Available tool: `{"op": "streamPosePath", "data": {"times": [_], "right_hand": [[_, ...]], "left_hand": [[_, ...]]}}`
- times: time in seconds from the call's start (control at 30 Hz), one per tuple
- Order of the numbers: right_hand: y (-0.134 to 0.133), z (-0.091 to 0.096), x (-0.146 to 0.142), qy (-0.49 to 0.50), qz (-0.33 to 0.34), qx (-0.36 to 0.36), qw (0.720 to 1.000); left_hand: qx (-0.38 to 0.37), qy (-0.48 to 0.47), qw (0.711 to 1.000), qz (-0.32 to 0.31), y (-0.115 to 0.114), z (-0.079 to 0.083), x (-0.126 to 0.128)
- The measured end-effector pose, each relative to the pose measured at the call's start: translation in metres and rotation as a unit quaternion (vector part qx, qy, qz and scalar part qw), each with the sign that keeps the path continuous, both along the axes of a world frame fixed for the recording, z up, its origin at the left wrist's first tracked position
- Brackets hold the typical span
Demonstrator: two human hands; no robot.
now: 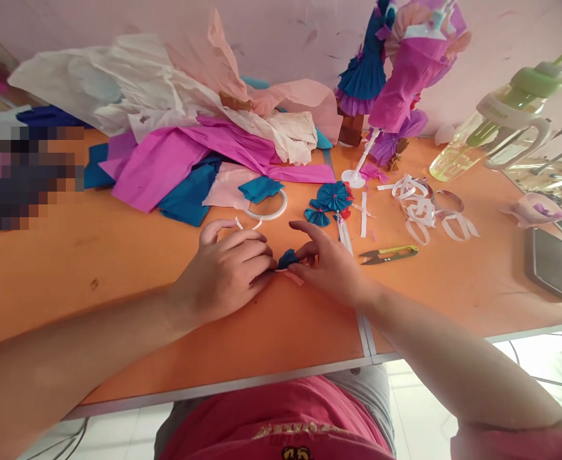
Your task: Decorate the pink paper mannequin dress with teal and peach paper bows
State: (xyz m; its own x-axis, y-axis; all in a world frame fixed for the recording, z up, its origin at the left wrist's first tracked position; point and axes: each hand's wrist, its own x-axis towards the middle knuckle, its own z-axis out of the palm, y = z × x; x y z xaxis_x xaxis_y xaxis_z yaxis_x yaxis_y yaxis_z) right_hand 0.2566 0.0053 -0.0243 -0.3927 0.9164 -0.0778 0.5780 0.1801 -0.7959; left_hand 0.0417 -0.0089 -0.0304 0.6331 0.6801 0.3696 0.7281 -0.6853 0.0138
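A small crumpled piece of blue crepe paper (288, 259) is between my hands, just above the orange table (242, 348). My left hand (233, 268) has its thumb and forefinger closed at the paper's left end; the fingertips are partly hidden. On the other side, my right hand (331, 268) pinches the paper with its thumb and a bent finger, while another finger is raised. Under the blue piece, a pale pink strip (295, 278) sticks out. Blue pleated paper rosettes (333, 196) lie beyond my right hand, and yellow-handled thread snips (390, 255) rest to its right.
Magenta crepe sheets (160, 160) and white paper (141, 83) are heaped at the back left, near a tape roll (273, 207). White strips (419, 207), a paper-dressed doll on a stand (408, 76), a bottle (496, 128) and a phone (552, 263) occupy the right.
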Motion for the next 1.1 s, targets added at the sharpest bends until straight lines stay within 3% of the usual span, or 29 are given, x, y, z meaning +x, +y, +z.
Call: {"op": "streamPosePath", "data": {"times": [0.17,0.33,0.43,0.57,0.9,1.1], "right_hand": [[-0.003,0.002,-0.005,-0.019,-0.022,0.036,0.999],[-0.007,0.006,-0.001,-0.113,0.015,0.239,0.964],[-0.008,0.003,0.001,-0.147,0.093,0.320,0.931],[-0.010,-0.007,-0.001,-0.209,0.175,0.321,0.907],[-0.009,-0.010,-0.003,-0.263,0.183,0.322,0.891],[-0.008,-0.014,-0.006,-0.256,0.136,0.307,0.907]], "left_hand": [[0.029,0.034,0.999,-0.008,-0.005,0.002,0.002],[-0.062,0.003,0.998,0.001,-0.003,0.000,0.002],[-0.075,-0.015,0.997,0.008,0.000,-0.001,0.002],[-0.082,-0.003,0.997,0.012,0.002,-0.002,0.000],[-0.132,-0.024,0.991,0.005,0.008,-0.004,-0.007],[-0.119,-0.026,0.993,-0.008,0.007,-0.009,-0.003]]}}
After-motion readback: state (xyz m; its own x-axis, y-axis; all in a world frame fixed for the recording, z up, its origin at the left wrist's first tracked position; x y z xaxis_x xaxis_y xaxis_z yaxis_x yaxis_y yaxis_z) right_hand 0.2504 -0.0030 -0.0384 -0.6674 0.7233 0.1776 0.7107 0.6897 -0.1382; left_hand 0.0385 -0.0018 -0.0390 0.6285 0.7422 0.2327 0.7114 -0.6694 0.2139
